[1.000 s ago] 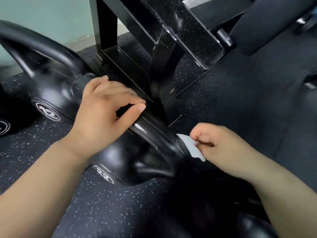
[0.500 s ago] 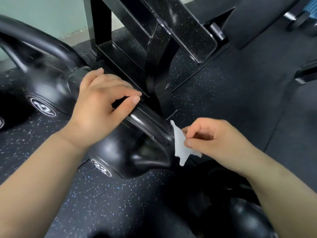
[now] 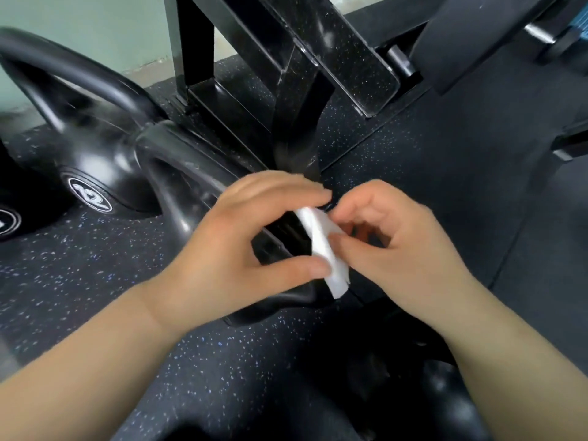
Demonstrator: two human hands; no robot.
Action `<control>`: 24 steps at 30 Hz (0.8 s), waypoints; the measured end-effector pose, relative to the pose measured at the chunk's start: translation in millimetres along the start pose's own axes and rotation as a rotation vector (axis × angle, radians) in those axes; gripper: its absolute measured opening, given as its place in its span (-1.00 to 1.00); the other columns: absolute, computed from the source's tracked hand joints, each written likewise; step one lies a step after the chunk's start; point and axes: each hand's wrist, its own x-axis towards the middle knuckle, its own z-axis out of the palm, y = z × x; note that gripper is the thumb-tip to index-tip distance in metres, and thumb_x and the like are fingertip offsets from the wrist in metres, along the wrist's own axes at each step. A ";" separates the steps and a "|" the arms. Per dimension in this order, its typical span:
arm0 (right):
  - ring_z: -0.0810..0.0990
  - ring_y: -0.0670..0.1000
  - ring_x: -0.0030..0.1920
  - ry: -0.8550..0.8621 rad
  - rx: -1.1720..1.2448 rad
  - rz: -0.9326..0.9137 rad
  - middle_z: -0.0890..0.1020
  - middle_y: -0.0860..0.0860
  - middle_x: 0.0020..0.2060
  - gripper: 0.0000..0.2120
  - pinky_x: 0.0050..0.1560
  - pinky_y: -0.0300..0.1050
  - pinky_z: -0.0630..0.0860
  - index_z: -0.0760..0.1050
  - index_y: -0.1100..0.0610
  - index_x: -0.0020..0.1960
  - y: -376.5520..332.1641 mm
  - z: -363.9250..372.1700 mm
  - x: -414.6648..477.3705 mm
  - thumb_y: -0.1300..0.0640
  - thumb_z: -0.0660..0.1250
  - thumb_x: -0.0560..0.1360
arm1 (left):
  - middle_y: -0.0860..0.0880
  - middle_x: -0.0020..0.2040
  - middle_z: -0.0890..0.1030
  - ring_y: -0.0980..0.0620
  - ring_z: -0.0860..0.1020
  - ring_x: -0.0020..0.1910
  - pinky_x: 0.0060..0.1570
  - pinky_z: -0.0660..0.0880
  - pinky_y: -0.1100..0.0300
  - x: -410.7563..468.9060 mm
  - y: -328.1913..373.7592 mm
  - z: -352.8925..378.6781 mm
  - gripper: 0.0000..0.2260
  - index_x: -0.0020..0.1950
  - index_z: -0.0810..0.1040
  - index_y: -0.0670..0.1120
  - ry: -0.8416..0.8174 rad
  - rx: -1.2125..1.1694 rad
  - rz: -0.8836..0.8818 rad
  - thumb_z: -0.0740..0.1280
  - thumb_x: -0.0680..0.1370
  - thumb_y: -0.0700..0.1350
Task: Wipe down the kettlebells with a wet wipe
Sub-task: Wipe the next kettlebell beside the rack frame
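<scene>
The wet wipe [image 3: 321, 246] is a small white sheet, folded or bunched into a narrow strip that runs downward. It is held up between both hands, just above the nearest kettlebell [image 3: 173, 198] and in front of its handle. The left hand [image 3: 241, 249] is curved into a wide C: its thumb tip touches the lower part of the strip and its fingertips close over the top end, so it holds the wipe lengthwise. The right hand [image 3: 404, 249] has its fingers curled and pinches the middle of the wipe from the other side, thumb against the sheet. The pinch itself is partly hidden behind the wipe.

The nearest kettlebell is glossy black with a thick looped handle, and it stands on the floor [image 3: 79, 281] with most of its body covered by the left hand and wrist. Just beside it on the left is a kettlebell marked 12 [image 3: 92, 160] (white numerals in a ring), also shiny black, its handle arching up toward the top left corner. A third kettlebell [image 3: 9, 221] shows only as a ring marking at the left edge.

The floor is dark rubber flecked with white and blue. Behind the kettlebells rises a black speckled metal frame [image 3: 296, 100], its foot close to the nearest handle. A pale green wall [image 3: 95, 30] stands behind it, and a dark pad [image 3: 471, 36] is at upper right. A dim rounded black shape [image 3: 445, 405] lies under the right forearm, too dark to identify.
</scene>
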 end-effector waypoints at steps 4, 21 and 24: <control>0.55 -0.19 -0.23 -0.026 0.070 -0.040 0.62 -0.12 -0.26 -0.86 -0.21 -0.40 0.45 0.47 0.01 -0.16 -3.5 10.9 12.8 0.20 0.36 0.34 | 0.17 -0.18 0.56 0.19 0.54 -0.16 -0.14 0.48 0.38 -13.7 -1.1 -1.0 -0.85 -0.17 0.49 0.14 0.173 -0.203 -0.207 0.38 0.30 0.02; 0.48 -0.41 -0.14 -0.100 0.065 0.165 0.55 -0.24 -0.15 -0.85 -0.11 -0.60 0.37 0.46 -0.11 -0.03 26.4 26.1 28.7 0.10 0.17 0.51 | 0.10 -0.09 0.51 0.20 0.52 -0.12 -0.05 0.43 0.41 -49.7 -15.3 77.4 -0.92 -0.07 0.52 -0.03 0.228 -0.001 0.147 0.34 0.46 -0.16; 0.49 -0.39 -0.12 -0.080 0.056 0.139 0.56 -0.25 -0.14 -0.84 -0.10 -0.59 0.38 0.46 -0.14 -0.06 28.4 27.6 27.6 0.10 0.17 0.51 | 0.05 -0.03 0.47 0.06 0.49 -0.07 -0.03 0.44 0.27 -50.9 -31.0 86.0 -0.87 0.01 0.50 -0.08 0.155 0.283 0.417 0.17 0.56 -0.19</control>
